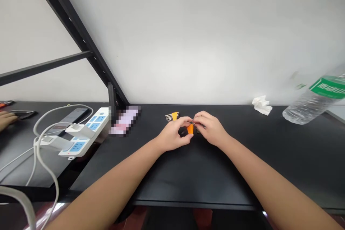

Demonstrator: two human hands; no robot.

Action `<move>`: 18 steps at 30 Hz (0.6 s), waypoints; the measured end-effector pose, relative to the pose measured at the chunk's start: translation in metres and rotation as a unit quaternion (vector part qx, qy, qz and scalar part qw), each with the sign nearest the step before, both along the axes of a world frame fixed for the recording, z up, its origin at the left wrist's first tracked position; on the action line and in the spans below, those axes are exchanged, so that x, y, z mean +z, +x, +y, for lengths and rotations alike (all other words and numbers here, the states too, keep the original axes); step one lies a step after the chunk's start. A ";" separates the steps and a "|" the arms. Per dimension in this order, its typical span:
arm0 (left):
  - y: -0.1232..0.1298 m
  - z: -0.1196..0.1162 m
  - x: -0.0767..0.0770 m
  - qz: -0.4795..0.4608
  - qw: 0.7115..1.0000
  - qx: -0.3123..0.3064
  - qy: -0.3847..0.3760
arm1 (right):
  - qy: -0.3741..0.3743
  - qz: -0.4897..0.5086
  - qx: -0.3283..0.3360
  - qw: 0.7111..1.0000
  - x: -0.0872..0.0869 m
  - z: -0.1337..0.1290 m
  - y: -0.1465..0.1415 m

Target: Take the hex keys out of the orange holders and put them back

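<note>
My left hand (175, 134) is closed, with a small orange piece (190, 129) held between thumb and fingers. At the top edge of that piece my right hand (211, 128) is closed in a pinch, its fingertips meeting those of my left hand. What the right fingertips hold is too small to make out. Just beyond my left hand, a row of thin, light-and-dark striped pieces with a yellow-orange band (175, 116) lies on the black table (194, 176). Some small striped pieces are partly hidden beneath my right hand.
On the left is a white power strip (90, 127) with plugged-in chargers and looping white cables. A phone (71, 116) lies beside it. Black frame bars (81, 36) rise there. Crumpled tissue (262, 105) and a plastic bottle (314, 97) are right. Another person's hand (7, 119) shows far left.
</note>
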State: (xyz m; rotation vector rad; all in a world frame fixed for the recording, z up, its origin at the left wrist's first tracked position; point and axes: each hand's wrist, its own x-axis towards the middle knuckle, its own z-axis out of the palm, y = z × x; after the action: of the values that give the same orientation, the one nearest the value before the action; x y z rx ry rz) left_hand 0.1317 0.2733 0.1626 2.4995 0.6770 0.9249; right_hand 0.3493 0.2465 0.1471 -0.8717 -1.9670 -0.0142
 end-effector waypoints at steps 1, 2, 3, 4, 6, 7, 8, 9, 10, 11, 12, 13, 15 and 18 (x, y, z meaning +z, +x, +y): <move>0.000 0.000 0.000 0.001 1.000 0.002 -0.017 | -0.006 -0.004 0.002 1.000 -0.001 0.001 0.000; -0.001 0.000 0.001 -0.002 1.000 0.004 -0.027 | -0.016 -0.010 0.000 1.000 -0.003 0.003 0.001; -0.002 0.001 0.001 -0.010 0.999 0.005 -0.031 | -0.030 -0.020 -0.010 0.999 -0.003 0.004 0.005; -0.003 0.003 0.001 -0.019 0.999 0.007 -0.030 | -0.047 -0.037 -0.027 0.998 -0.004 0.005 0.011; -0.006 0.007 0.002 -0.030 0.999 0.010 -0.025 | -0.082 -0.091 -0.087 0.989 -0.004 0.007 0.028; -0.008 0.010 0.002 -0.028 0.999 0.011 -0.024 | -0.097 -0.128 -0.115 0.980 -0.003 0.008 0.039; -0.010 0.013 0.002 -0.025 0.999 0.011 -0.025 | -0.119 -0.153 -0.134 0.972 -0.002 0.009 0.049; -0.011 0.015 0.002 -0.022 0.999 0.012 -0.029 | -0.149 -0.165 -0.136 0.965 -0.002 0.009 0.059; -0.013 0.017 0.001 -0.023 0.999 0.015 -0.033 | -0.181 -0.175 -0.125 0.960 -0.001 0.010 0.067; -0.013 0.019 0.000 -0.024 0.999 0.018 -0.037 | -0.206 -0.176 -0.110 0.956 -0.001 0.011 0.074; -0.013 0.020 0.000 -0.026 0.998 0.023 -0.042 | -0.225 -0.174 -0.095 0.954 -0.001 0.012 0.079; -0.013 0.021 -0.001 -0.031 0.998 0.029 -0.049 | -0.236 -0.170 -0.084 0.953 -0.001 0.013 0.081; -0.012 0.020 -0.001 -0.043 0.996 0.041 -0.060 | -0.245 -0.160 -0.085 0.952 -0.002 0.015 0.082; -0.009 0.019 -0.001 -0.061 0.995 0.059 -0.060 | -0.262 -0.154 -0.131 0.944 -0.003 0.017 0.079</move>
State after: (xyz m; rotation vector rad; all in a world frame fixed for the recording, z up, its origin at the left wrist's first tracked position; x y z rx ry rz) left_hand 0.1224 0.2923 0.1620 2.2982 0.8212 1.0366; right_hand 0.4281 0.2630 0.1445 -1.5559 -2.1648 0.2412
